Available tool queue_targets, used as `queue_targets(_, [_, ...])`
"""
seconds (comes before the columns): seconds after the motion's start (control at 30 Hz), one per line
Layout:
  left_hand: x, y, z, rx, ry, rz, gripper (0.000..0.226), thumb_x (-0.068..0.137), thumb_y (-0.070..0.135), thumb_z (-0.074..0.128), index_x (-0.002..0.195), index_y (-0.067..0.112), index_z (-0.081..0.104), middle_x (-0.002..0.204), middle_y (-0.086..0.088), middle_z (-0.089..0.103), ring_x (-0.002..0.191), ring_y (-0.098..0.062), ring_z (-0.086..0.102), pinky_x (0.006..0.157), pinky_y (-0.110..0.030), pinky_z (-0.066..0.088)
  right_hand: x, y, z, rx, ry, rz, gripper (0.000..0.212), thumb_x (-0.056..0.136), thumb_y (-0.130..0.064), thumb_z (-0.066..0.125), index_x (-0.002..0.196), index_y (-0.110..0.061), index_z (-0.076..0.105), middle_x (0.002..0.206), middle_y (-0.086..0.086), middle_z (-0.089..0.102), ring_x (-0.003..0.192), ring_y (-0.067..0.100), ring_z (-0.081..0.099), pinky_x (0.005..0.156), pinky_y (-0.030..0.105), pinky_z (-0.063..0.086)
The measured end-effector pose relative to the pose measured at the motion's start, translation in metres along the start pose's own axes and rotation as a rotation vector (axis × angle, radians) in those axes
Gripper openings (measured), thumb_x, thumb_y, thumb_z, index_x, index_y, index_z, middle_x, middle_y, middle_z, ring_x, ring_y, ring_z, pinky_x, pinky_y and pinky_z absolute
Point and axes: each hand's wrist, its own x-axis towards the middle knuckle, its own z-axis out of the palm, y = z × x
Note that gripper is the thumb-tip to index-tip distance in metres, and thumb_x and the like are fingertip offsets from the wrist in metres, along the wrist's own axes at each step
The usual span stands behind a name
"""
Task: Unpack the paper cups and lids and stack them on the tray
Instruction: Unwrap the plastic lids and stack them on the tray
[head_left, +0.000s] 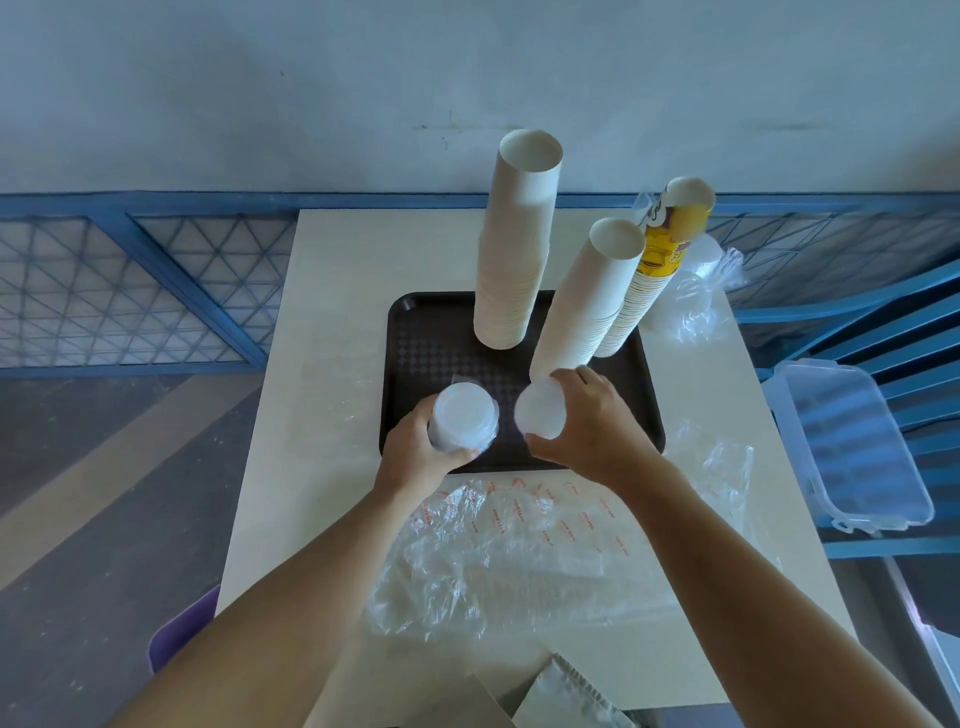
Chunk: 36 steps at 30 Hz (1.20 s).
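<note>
Dark tray noted at table centre. Left hand grips a wrapped lid stack over the tray's near-left area, fingers curled round its sides. Right hand grips a second lid stack over the tray's near-centre - contact with the tray surface cannot be told. On the tray's far half stand a tall white cup stack, a leaning white cup stack and a printed yellow cup stack. Crumpled plastic wrap lies on the near side of the tray; a clear container sits well right of it.
</note>
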Motion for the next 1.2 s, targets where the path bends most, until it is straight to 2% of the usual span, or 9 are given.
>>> queue_targets(0.3, [-0.003, 0.017, 0.023, -0.023, 0.015, -0.055, 0.083, 0.07, 0.03, 0.097, 0.142, 0.029, 0.056, 0.128, 0.012, 0.063, 0.117, -0.013, 0.058, 0.09, -0.021, 0.046, -0.001, 0.084, 0.022, -0.054, -0.038, 0.299, 0.083, 0.073, -0.042, 0.089, 0.137, -0.006, 0.051, 0.129, 0.011, 0.055, 0.117, 0.033, 0.051, 0.093, 0.047, 0.054])
queue_targets(0.53, [-0.008, 0.022, 0.028, -0.032, 0.031, -0.087, 0.086, 0.072, 0.031, 0.096, 0.146, 0.028, 0.052, 0.134, 0.009, 0.061, 0.122, -0.012, 0.055, 0.095, -0.024, 0.049, 0.001, 0.103, 0.038, -0.111, -0.076, 0.27, 0.09, 0.075, -0.039, 0.089, 0.146, -0.007, 0.044, 0.137, 0.01, 0.048, 0.122, 0.033, 0.045, 0.094, 0.048, 0.053])
queue_targets(0.7, [-0.013, 0.024, 0.028, -0.044, 0.042, -0.121, 0.084, 0.073, 0.031, 0.096, 0.145, 0.031, 0.053, 0.127, 0.013, 0.061, 0.118, -0.012, 0.056, 0.086, -0.015, 0.044, -0.002, 0.111, 0.043, -0.107, -0.128, 0.254, 0.101, 0.082, -0.039, 0.085, 0.159, -0.008, 0.027, 0.146, 0.011, 0.041, 0.126, 0.036, 0.043, 0.099, 0.049, 0.05])
queue_targets(0.87, [-0.013, 0.025, 0.028, -0.018, 0.045, -0.125, 0.084, 0.073, 0.03, 0.096, 0.145, 0.029, 0.052, 0.129, 0.011, 0.061, 0.119, -0.013, 0.056, 0.086, -0.016, 0.047, 0.002, 0.115, 0.038, -0.069, -0.189, 0.256, 0.113, 0.079, -0.051, 0.085, 0.163, -0.02, 0.015, 0.153, 0.007, 0.037, 0.136, 0.033, 0.039, 0.106, 0.052, 0.048])
queue_targets(0.97, [-0.014, 0.027, 0.029, -0.013, 0.04, -0.132, 0.087, 0.074, 0.029, 0.096, 0.148, 0.026, 0.051, 0.134, 0.007, 0.06, 0.122, -0.013, 0.054, 0.097, -0.027, 0.049, 0.0, 0.114, 0.034, -0.074, -0.196, 0.244, 0.113, 0.077, -0.055, 0.085, 0.162, -0.021, 0.018, 0.153, 0.006, 0.037, 0.136, 0.032, 0.04, 0.107, 0.052, 0.048])
queue_targets(1.03, [-0.013, 0.027, 0.029, -0.015, 0.036, -0.137, 0.086, 0.074, 0.028, 0.096, 0.147, 0.027, 0.051, 0.134, 0.007, 0.06, 0.121, -0.013, 0.054, 0.097, -0.028, 0.048, -0.002, 0.109, 0.029, -0.1, -0.077, 0.197, 0.103, 0.075, -0.052, 0.087, 0.155, -0.016, 0.035, 0.144, 0.008, 0.046, 0.126, 0.032, 0.048, 0.098, 0.053, 0.055])
queue_targets(1.1, [-0.013, 0.025, 0.029, -0.017, 0.032, -0.147, 0.086, 0.074, 0.028, 0.096, 0.147, 0.028, 0.051, 0.132, 0.008, 0.06, 0.121, -0.014, 0.054, 0.095, -0.026, 0.047, -0.006, 0.103, 0.028, -0.043, 0.203, 0.064, 0.074, 0.073, -0.041, 0.089, 0.131, -0.007, 0.059, 0.121, 0.01, 0.058, 0.104, 0.032, 0.056, 0.076, 0.051, 0.059])
queue_targets(1.17, [-0.013, 0.025, 0.029, -0.002, 0.03, -0.153, 0.086, 0.074, 0.028, 0.096, 0.146, 0.028, 0.051, 0.13, 0.009, 0.059, 0.119, -0.013, 0.053, 0.091, -0.022, 0.047, -0.009, 0.085, 0.026, 0.067, 0.44, -0.105, 0.045, 0.077, -0.031, 0.082, 0.109, -0.004, 0.067, 0.103, 0.009, 0.06, 0.088, 0.029, 0.055, 0.067, 0.045, 0.055])
queue_targets(1.2, [-0.012, 0.023, 0.029, 0.003, 0.031, -0.155, 0.085, 0.073, 0.029, 0.096, 0.145, 0.029, 0.052, 0.129, 0.01, 0.059, 0.118, -0.013, 0.054, 0.088, -0.02, 0.046, -0.009, 0.072, 0.025, 0.111, 0.456, -0.18, 0.037, 0.08, -0.028, 0.078, 0.106, -0.004, 0.067, 0.099, 0.008, 0.06, 0.087, 0.028, 0.055, 0.068, 0.043, 0.053])
